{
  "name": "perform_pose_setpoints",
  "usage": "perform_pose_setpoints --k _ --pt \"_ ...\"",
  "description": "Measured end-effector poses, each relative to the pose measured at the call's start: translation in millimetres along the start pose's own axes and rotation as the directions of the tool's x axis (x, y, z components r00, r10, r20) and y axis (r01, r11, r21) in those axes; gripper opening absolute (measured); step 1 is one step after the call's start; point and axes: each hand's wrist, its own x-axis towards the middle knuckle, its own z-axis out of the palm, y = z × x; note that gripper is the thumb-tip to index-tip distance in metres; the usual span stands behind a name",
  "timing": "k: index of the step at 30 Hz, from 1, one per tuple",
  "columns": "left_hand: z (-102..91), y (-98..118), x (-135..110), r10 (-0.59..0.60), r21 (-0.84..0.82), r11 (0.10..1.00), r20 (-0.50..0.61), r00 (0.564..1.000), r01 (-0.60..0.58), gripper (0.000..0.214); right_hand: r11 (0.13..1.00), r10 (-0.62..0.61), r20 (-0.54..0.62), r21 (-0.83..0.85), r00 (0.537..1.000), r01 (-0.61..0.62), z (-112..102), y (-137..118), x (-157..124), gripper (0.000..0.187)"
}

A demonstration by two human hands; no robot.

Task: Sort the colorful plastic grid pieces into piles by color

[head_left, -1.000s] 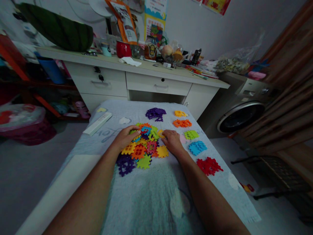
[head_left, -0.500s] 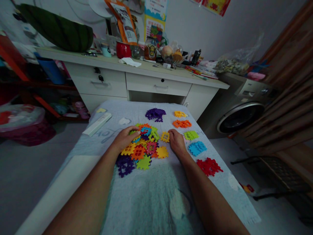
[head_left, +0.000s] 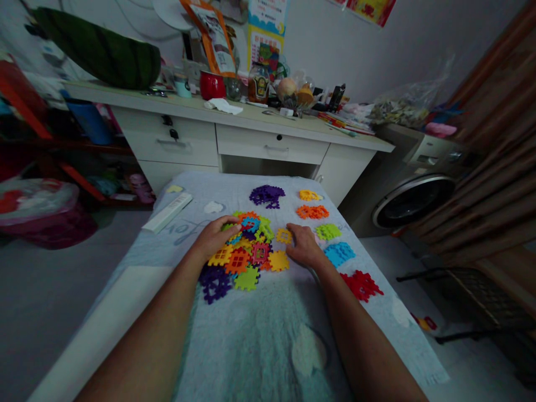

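A mixed heap of coloured plastic interlocking tiles (head_left: 247, 251) lies on a pale blue towel (head_left: 255, 335) spread over a low table. My left hand (head_left: 213, 237) rests on the heap's left side, fingers curled over the tiles. My right hand (head_left: 304, 244) lies at the heap's right edge, its fingertips touching a small yellow tile (head_left: 283, 235). To the right sit sorted piles: purple (head_left: 267, 195), yellow (head_left: 309, 195), orange (head_left: 312, 211), green (head_left: 327, 231), blue (head_left: 339, 253) and red (head_left: 360, 285).
A white flat box (head_left: 167, 212) lies at the towel's far left. Behind stands a white desk with drawers (head_left: 251, 142), crowded with jars, a red cup and a dark green watermelon (head_left: 100, 53). A washing machine (head_left: 414, 190) stands to the right.
My right hand drew a yellow tile out of the heap to its right edge and now rests flatter beside it. My left hand has stayed on the heap.
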Motion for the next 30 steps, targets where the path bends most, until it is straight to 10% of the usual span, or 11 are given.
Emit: perform_pose_setpoints --k 18,30 --pt "-1.1 1.4 -0.2 -0.01 0.016 1.0 -0.001 1.0 0.01 0.047 0.992 0.001 -0.209 0.124 0.978 0.026 -21.6 21.5 42.3 0.022" --pt "-2.9 13.4 -3.9 -0.03 0.023 0.999 0.003 1.0 0.03 0.047 0.922 0.343 -0.314 -0.068 0.885 -0.382 -52.6 85.1 146.1 0.023"
